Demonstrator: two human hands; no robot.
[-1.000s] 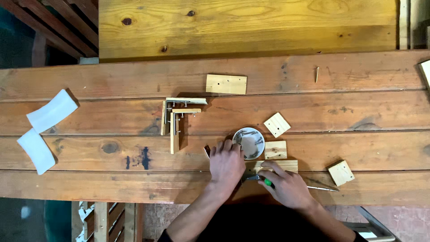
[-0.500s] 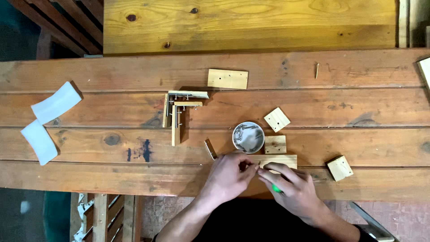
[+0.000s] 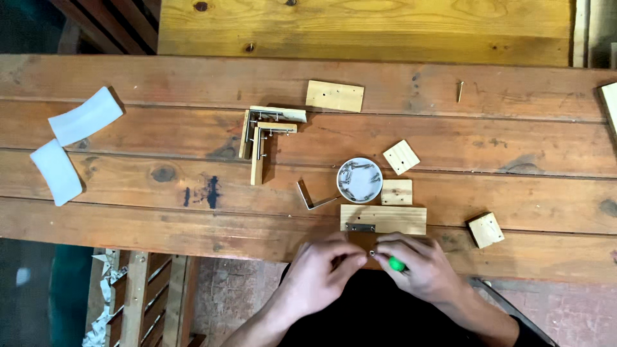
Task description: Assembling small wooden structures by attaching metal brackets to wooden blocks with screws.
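Head view: both hands sat at the near edge of the bench (image 3: 128,135). Left hand (image 3: 318,276) had fingertips pinched on a small metal screw (image 3: 371,254). Right hand (image 3: 421,270) was curled around a green-handled screwdriver (image 3: 396,263), tip at the screw. Just beyond them lay a wood block (image 3: 384,218) with a hinge (image 3: 360,227), and behind it a round dish of screws (image 3: 360,180).

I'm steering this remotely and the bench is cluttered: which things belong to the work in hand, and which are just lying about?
In hand:
left hand
right hand
green-handled screwdriver
wood block with hinge
dish of screws

Lying about:
white strips
joined wooden corner pieces
metal bracket
loose screw
small wood squares
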